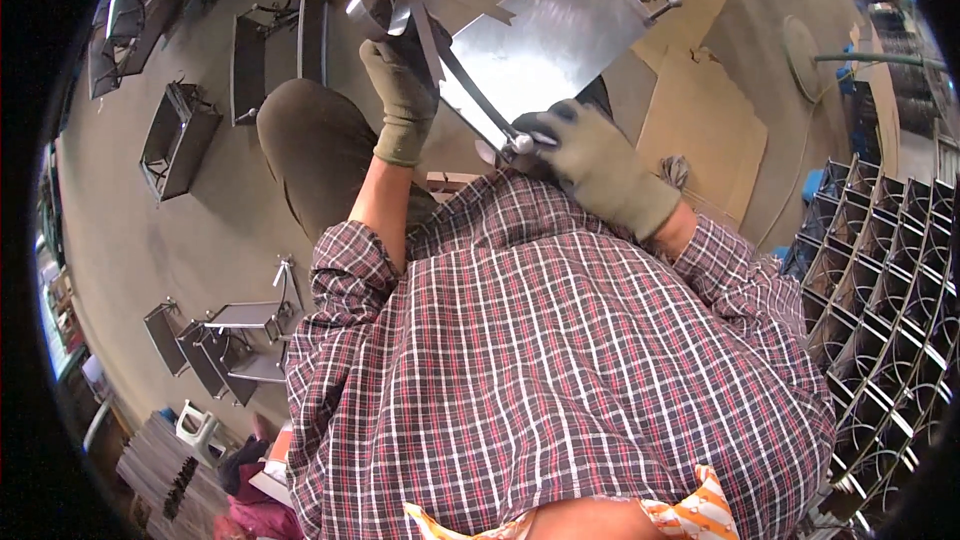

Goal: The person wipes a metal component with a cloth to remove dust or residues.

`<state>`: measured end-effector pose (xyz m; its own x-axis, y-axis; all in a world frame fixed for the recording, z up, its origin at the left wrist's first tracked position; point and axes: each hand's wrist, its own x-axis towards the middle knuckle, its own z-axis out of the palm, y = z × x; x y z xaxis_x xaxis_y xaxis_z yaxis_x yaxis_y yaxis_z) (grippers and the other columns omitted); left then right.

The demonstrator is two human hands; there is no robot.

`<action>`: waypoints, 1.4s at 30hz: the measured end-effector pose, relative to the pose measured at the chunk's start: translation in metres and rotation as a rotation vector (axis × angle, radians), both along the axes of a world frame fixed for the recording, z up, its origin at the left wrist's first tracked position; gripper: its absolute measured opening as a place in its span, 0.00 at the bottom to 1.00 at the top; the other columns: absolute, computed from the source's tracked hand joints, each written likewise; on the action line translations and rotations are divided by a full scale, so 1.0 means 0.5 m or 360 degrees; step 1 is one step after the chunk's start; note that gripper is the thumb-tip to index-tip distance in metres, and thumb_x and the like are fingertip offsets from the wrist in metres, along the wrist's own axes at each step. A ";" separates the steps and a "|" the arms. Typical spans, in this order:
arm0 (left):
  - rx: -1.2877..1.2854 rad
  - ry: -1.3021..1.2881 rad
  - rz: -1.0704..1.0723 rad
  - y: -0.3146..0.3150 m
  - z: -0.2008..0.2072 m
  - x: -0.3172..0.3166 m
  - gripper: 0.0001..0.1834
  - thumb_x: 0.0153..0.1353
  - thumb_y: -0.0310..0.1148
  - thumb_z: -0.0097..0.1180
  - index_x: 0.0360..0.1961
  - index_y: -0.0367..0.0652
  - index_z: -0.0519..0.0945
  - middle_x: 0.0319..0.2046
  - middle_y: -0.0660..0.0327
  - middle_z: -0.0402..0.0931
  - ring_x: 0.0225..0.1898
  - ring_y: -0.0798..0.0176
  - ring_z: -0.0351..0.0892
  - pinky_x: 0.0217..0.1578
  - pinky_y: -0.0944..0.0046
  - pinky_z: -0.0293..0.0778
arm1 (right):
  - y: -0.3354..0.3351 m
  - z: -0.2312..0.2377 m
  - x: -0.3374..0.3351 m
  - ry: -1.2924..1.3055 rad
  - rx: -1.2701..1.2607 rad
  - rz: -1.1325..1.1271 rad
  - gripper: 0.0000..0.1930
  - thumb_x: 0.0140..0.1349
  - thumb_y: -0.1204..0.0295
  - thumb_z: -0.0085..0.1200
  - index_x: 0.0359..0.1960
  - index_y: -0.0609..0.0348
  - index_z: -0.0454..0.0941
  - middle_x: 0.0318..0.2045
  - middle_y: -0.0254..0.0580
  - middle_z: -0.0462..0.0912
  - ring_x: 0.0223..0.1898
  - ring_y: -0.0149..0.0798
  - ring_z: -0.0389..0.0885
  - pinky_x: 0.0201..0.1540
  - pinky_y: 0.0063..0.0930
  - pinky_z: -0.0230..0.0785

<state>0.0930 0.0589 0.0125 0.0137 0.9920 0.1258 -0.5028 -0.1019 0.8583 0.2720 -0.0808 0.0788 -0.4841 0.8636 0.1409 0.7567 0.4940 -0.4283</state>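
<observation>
My left hand (404,85), in an olive-and-dark work glove, is closed around looped, shiny grey ribbon-like strips (416,15), some with notched ends. A shiny rectangular metal panel (550,35) slopes across in front of me, and a dark bar (470,85) runs down its near side to a round silver knob (522,143). At that knob, my gloved right hand (590,155) is curled with its fingers together, somewhat blurred. A small pale piece shows by its fingertips, too little to name. My trousered knee (325,145) is left of the left hand.
Dark metal frames (180,140) stand about the floor at left, with more (235,330) lower down. Flattened cardboard (705,130) lies at right, beside a round disc-shaped base (800,55). Stacked dark metal parts (880,290) rise at far right. A person in maroon (262,515) is at lower left.
</observation>
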 end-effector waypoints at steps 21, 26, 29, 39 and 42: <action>0.0102 -0.0001 0.0052 0.002 -0.024 0.001 0.30 0.66 0.55 0.47 0.27 0.33 0.76 0.23 0.62 0.76 0.24 0.69 0.75 0.26 0.67 0.72 | 0.131 -0.018 -0.020 -0.0041 0.0080 0.0280 0.10 0.49 0.77 0.52 0.33 0.53 0.83 0.46 0.39 0.77 0.44 0.47 0.74 0.46 0.36 0.71; 0.0015 -0.0302 -0.0032 0.006 -0.016 0.000 0.29 0.67 0.53 0.45 0.26 0.33 0.77 0.24 0.62 0.76 0.26 0.68 0.77 0.27 0.66 0.74 | 0.113 -0.007 -0.003 -0.0080 -0.0019 0.0460 0.12 0.46 0.80 0.53 0.33 0.52 0.82 0.47 0.38 0.77 0.46 0.46 0.73 0.46 0.36 0.71; 0.0145 -0.0046 0.0060 0.007 -0.019 -0.003 0.27 0.69 0.50 0.43 0.26 0.33 0.76 0.23 0.62 0.75 0.25 0.68 0.76 0.26 0.65 0.74 | 0.116 0.003 0.012 -0.0152 -0.0059 0.0468 0.11 0.48 0.80 0.53 0.32 0.52 0.82 0.48 0.37 0.78 0.47 0.44 0.74 0.47 0.35 0.71; 0.0462 0.0427 0.0155 0.032 -0.016 -0.011 0.33 0.67 0.55 0.42 0.25 0.30 0.76 0.21 0.62 0.76 0.23 0.71 0.75 0.23 0.68 0.72 | 0.112 -0.004 0.003 -0.0340 -0.0013 0.0418 0.10 0.48 0.76 0.52 0.31 0.48 0.83 0.48 0.35 0.77 0.44 0.43 0.74 0.46 0.34 0.71; 0.0227 0.0022 0.0126 0.018 -0.020 -0.001 0.32 0.68 0.55 0.42 0.26 0.30 0.76 0.22 0.62 0.77 0.24 0.71 0.76 0.24 0.67 0.73 | 0.139 -0.020 -0.016 -0.0355 0.0071 0.0399 0.11 0.49 0.77 0.52 0.33 0.49 0.83 0.46 0.34 0.77 0.44 0.43 0.75 0.45 0.34 0.71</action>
